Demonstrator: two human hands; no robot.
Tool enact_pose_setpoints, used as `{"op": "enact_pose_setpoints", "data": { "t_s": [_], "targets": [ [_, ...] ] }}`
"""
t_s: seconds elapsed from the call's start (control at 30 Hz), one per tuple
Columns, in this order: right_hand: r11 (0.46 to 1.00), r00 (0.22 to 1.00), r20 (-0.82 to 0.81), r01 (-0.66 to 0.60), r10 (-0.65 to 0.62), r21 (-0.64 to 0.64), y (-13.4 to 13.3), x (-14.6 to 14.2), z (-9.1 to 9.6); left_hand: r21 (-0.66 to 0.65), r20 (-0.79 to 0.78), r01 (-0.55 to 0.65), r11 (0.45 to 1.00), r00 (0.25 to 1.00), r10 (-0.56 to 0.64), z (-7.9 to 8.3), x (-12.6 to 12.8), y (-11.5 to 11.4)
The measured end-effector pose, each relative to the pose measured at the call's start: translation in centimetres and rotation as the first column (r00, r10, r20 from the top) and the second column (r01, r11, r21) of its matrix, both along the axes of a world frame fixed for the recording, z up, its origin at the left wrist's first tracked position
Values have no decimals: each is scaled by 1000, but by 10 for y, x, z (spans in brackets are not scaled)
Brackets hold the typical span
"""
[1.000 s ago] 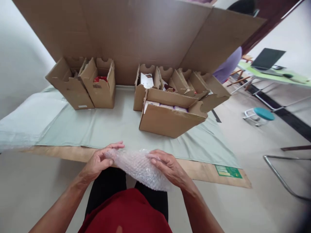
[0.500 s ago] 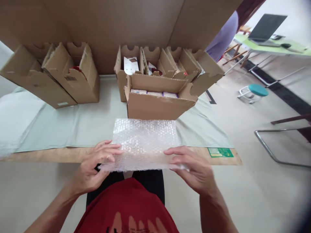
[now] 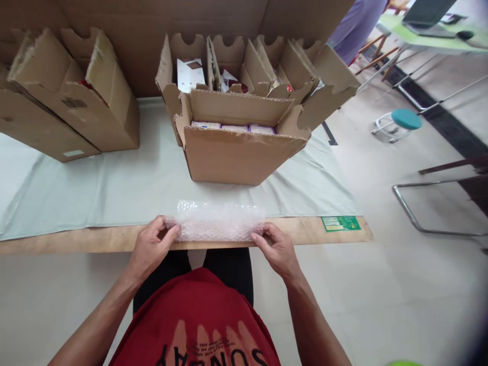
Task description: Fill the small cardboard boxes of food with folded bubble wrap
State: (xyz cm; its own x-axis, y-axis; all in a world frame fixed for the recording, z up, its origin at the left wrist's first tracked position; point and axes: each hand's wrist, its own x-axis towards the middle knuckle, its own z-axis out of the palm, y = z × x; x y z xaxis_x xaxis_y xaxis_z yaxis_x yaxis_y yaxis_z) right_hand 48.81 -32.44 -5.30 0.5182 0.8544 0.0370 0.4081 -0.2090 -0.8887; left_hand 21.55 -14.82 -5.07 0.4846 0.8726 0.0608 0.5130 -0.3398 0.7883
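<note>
A clear sheet of bubble wrap (image 3: 217, 222), folded into a narrow strip, lies along the front edge of the table. My left hand (image 3: 154, 241) pinches its left end between thumb and fingers. At the other end, my right hand (image 3: 274, 246) grips the wrap in the same way. Just beyond it stands an open cardboard box (image 3: 244, 155) with several small white and purple packs (image 3: 234, 128) inside. Whether anything is wrapped inside the bubble wrap cannot be made out.
Behind stand several open cardboard bins (image 3: 229, 56), with more bins (image 3: 76, 91) at the left. A pale green cloth (image 3: 152, 173) covers the table; a green card (image 3: 340, 223) lies at its right corner. A teal stool (image 3: 406, 119) and another person's purple sleeve (image 3: 354, 30) appear right.
The near part of the bubble wrap has been folded over, leaving a much narrower strip. Both hands have closed on its ends and come closer together. The view has tilted down.
</note>
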Motion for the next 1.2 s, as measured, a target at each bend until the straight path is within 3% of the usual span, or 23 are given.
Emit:
{"op": "enact_pose_setpoints", "data": {
  "t_s": [0.17,0.4,0.5,0.67,0.8,0.9,0.97,1.03,1.1,1.2],
  "targets": [
    [994,996,23,86,-85,-69,15,-8,8,3,-81,-62,998,995,62,1,20,3],
    [971,902,410,203,-135,-126,19,-11,-3,204,-316,18,979,948,49,-1,27,6],
    [971,855,498,221,-145,-96,19,-12,-11,267,-390,51,962,919,60,-2,26,5],
    [969,825,543,235,-160,-71,19,-10,-16,340,-365,65,938,928,68,-6,25,2],
    [959,813,560,262,-159,-109,22,-8,-17,326,-394,65,943,916,73,-7,24,2],
    [950,817,554,280,-159,-140,24,-8,-17,353,-350,28,935,931,104,1,22,1],
    [946,825,543,285,-161,-153,25,-8,-16,456,-247,10,890,962,116,10,26,-3],
    [942,826,537,296,-171,-156,26,-10,-16,558,-173,76,826,984,27,17,35,-9],
    [938,822,540,309,-181,-157,28,-10,-18,586,-225,260,768,962,-154,20,49,-18],
    [935,825,540,307,-167,-180,26,-7,-19,450,-425,538,713,831,-359,10,67,-30]
  ]
}}
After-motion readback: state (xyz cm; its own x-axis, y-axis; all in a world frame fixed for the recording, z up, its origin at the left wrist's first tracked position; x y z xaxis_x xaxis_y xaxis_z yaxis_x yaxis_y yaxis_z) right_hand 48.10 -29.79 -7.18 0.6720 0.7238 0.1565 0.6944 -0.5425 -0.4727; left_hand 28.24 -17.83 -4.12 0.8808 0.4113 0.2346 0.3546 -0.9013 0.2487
